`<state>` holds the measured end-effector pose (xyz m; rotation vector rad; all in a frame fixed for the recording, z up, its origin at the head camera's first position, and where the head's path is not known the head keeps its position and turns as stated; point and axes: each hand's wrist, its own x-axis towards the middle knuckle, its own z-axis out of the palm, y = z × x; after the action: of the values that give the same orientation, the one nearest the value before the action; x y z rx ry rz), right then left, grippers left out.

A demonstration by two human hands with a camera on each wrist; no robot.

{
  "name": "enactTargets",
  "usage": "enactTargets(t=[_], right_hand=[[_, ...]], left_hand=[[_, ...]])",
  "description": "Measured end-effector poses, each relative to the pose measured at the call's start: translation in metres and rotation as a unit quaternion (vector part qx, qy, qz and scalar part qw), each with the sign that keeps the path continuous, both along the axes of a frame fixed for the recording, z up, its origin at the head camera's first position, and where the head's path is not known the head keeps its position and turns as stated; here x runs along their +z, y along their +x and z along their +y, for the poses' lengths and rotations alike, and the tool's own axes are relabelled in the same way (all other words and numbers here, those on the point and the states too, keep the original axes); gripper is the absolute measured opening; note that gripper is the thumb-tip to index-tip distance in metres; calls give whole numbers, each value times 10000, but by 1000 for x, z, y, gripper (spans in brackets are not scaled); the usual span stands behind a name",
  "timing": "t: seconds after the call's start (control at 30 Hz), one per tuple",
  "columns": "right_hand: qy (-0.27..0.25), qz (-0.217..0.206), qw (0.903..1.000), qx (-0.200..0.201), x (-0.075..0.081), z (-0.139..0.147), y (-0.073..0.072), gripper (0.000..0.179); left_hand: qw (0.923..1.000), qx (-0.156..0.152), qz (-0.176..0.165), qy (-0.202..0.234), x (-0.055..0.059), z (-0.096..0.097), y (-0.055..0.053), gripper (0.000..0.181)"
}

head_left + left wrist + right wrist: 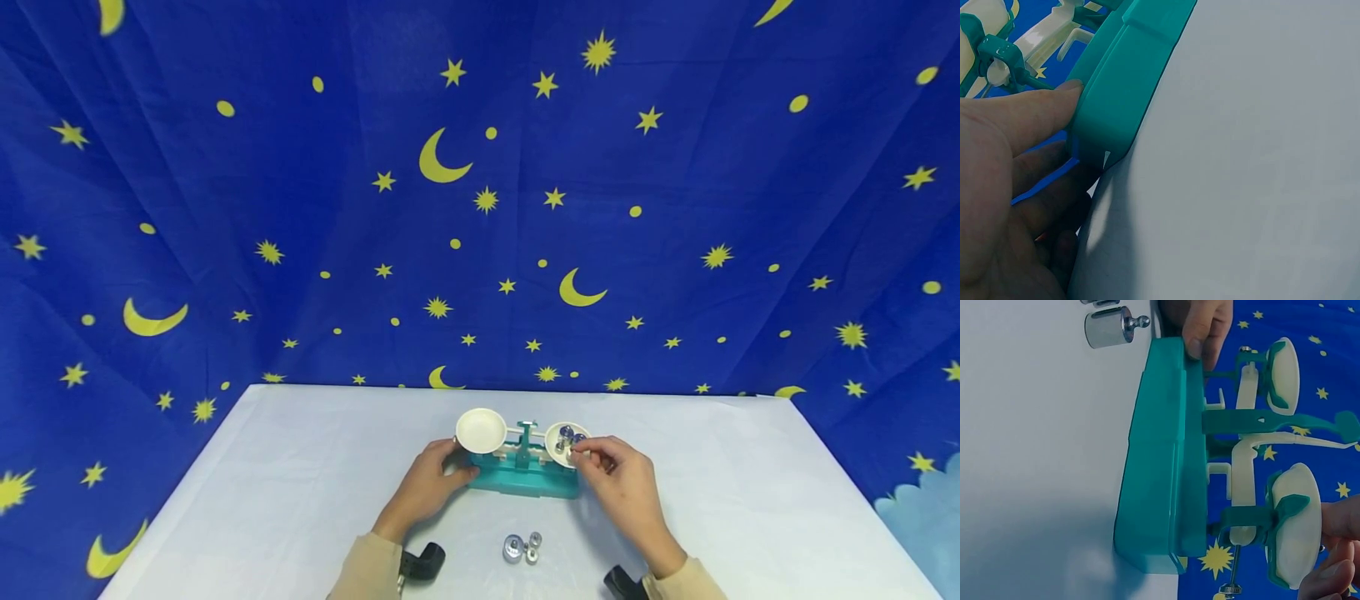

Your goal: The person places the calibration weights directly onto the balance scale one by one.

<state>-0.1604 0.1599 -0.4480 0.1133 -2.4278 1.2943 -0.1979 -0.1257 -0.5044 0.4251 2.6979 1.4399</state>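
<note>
White tabletop (300,467) beneath teal balance scale (522,480), long axis left-to-right

Dim wrist views, seemingly slightly soft

looks like a draped-off booth: blue star-&-moon cloth (517,233) round a wht tbl (300,475).

The balance scale (525,482) looks like smooth teal plastic with a soft sheen, and its white pans (481,431) look like smooth plastic too. The weights (513,547) in front of the scale are glossy, polished metal. Behind it hangs a matt, lightly creased cloth backdrop (517,125), and beneath it the worktop (750,492) looks smooth.
</note>
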Motion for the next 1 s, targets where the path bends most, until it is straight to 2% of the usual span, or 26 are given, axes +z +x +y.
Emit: enactTargets(t=[0.7, 1.0], right_hand=[[288, 275, 9992, -17, -2, -1, -2, 13], [215, 449, 9988, 32, -3, 0, 0, 15]], left_hand=[[10000, 7, -30, 36, 1, 1, 0, 54], [10000, -32, -33, 46, 1, 1, -1, 55]])
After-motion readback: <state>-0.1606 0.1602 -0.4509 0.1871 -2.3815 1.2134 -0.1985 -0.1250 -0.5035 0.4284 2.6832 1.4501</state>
